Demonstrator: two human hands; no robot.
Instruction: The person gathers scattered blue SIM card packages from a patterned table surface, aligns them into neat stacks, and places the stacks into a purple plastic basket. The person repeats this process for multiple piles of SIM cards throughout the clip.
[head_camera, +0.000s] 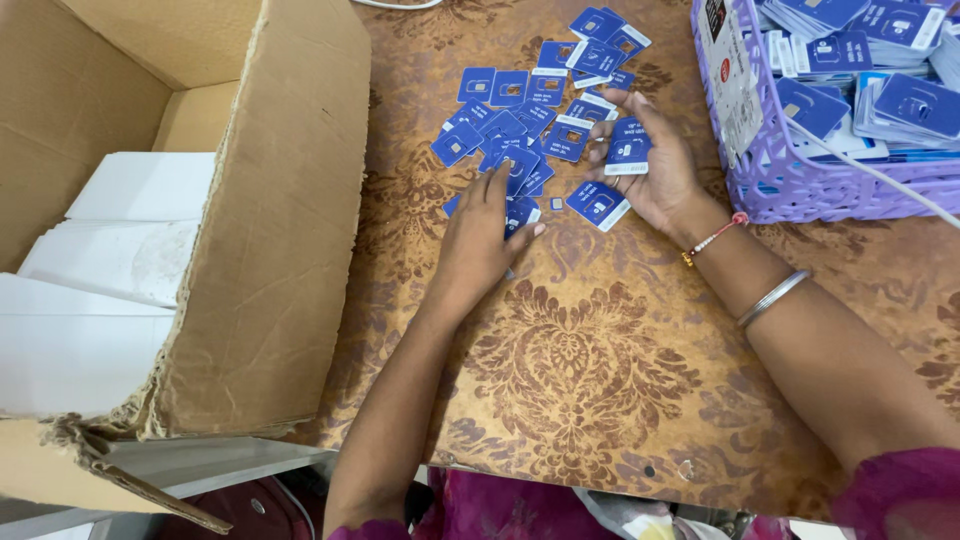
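Your right hand (650, 170) cups one blue SIM card (628, 148) in its half-curled fingers, just left of the lilac basket (775, 175). Your left hand (485, 235) lies flat, fingers spread, on the loose card pile (520, 120) further left of that basket. Sweep carelessly and you could push cards toward the cardboard box (270, 230), or knock loose the tiny punched-out chip (556, 203).

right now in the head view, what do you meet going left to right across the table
open cardboard box holding white boxes → left hand on the scattered blue cards → right hand holding a blue card → purple basket of stacked blue cards
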